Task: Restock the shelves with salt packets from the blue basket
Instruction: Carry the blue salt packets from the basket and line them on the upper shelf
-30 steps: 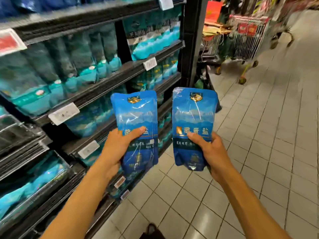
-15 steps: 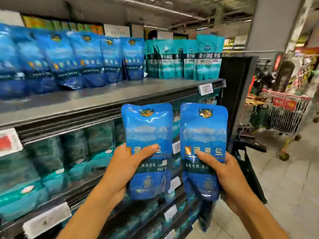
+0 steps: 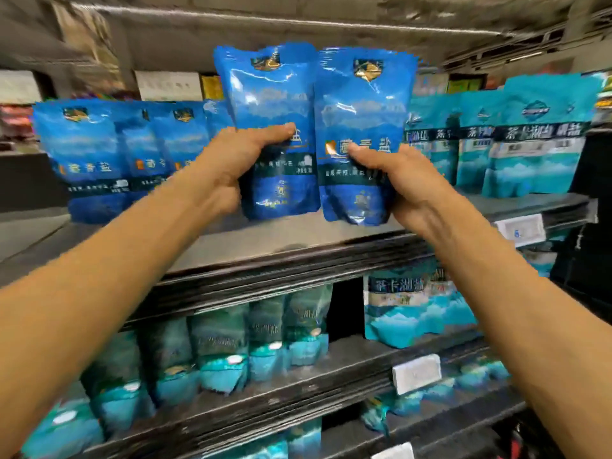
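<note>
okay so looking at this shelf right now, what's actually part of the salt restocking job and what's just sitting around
Part of the job:
left hand gripping a blue packet
right hand gripping a second blue packet
top shelf
matching blue row

Just there:
teal packets
lower-shelf teal packets
price tags

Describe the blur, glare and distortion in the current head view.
Head view: motion blur smears the ceiling, the shelf edges and the teal packets; jagged artefacts fringe both arms. Glare streaks the two blue salt packets held by the left hand and right hand. Wide-angle distortion bows the top shelf.
</note>
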